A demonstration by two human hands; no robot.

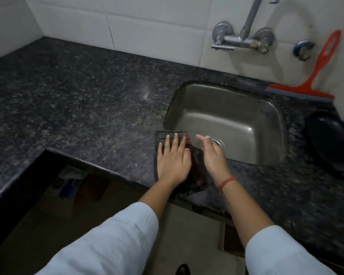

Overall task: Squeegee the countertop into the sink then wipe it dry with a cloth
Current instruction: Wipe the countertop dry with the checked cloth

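A dark folded cloth [197, 165] with a maroon stripe lies on the black speckled granite countertop [77, 100], at the near left corner of the steel sink [242, 108]. My left hand [173, 157] presses flat on the cloth with straight fingers. My right hand [211, 151] hovers just to its right over the sink's near edge, fingers straight, holding nothing. The red squeegee [314, 76] leans against the tiled wall behind the sink's right side.
A wall tap [244, 36] hangs over the sink's back. A black pan [330, 139] sits on the counter right of the sink. The counter turns an L-shaped corner at the left, with its front edge [99, 165] near my arms.
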